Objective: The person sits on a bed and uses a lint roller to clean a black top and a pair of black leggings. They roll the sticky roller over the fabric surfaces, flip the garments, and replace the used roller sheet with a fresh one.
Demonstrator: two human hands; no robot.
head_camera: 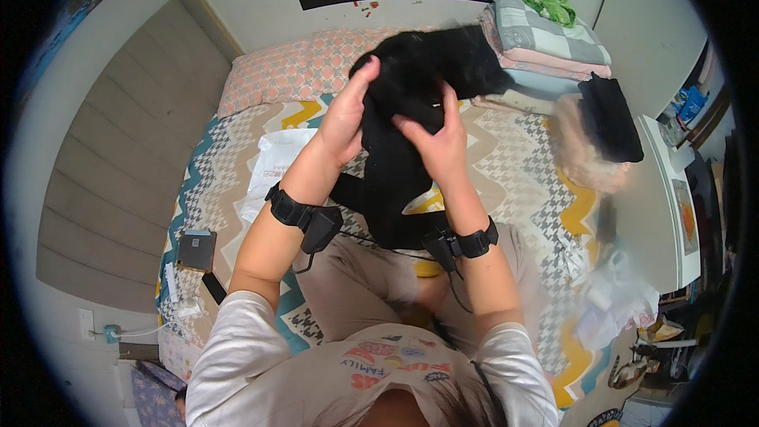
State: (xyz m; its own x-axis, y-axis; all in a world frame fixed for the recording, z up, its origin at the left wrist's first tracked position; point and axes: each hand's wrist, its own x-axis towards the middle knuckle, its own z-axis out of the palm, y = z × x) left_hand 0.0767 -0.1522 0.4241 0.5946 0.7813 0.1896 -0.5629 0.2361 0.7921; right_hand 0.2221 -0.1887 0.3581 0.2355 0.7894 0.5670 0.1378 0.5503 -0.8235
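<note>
Before me, over the patterned bedsheet, both hands hold up a black garment point(397, 160); its exact kind cannot be told. My left hand point(350, 110) is at the garment's left edge, thumb and fingers pressed along the cloth. My right hand point(436, 136) grips the garment's right side, with thumb and fingers spread over a fold near a small white mark. The upper part of the cloth spreads toward the pillows and is slightly blurred. Its lower part hangs down to my crossed legs. Black straps with small devices and cables circle both forearms.
A white plastic package point(276, 160) lies left of the garment. Further left are a tablet-like case point(197, 250) and a black phone point(214, 289). Folded bedding point(545, 41) is stacked at the back right, near a folded black cloth point(611, 118). Clear plastic bags point(616, 302) lie at right.
</note>
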